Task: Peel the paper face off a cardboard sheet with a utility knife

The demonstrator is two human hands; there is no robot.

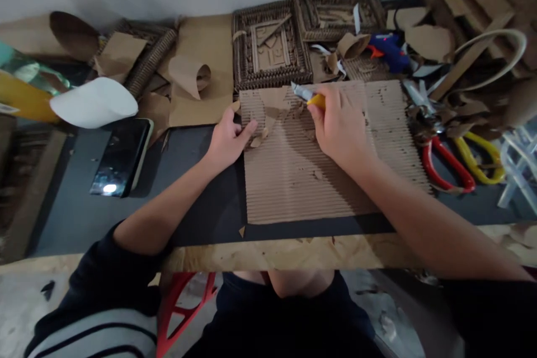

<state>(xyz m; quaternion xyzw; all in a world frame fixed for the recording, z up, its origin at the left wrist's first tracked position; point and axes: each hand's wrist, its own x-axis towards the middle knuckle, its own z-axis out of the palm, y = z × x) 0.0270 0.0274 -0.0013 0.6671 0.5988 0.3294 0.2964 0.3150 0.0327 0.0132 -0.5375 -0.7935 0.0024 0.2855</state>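
Observation:
A sheet of corrugated cardboard (293,179) lies on a dark mat (197,201), its top paper layer partly peeled off. My right hand (339,128) is closed round a yellow utility knife (308,96), whose blade rests on the sheet's far edge. My left hand (229,140) presses the sheet's left edge, fingers resting on a loose paper scrap (258,141).
A phone (119,156) lies on the mat at left. Woven cardboard frames (271,45) and paper offcuts crowd the back. A blue glue gun (392,47), red scissors (447,165) and yellow scissors (482,156) lie at right. The table's wooden front edge (293,251) runs below.

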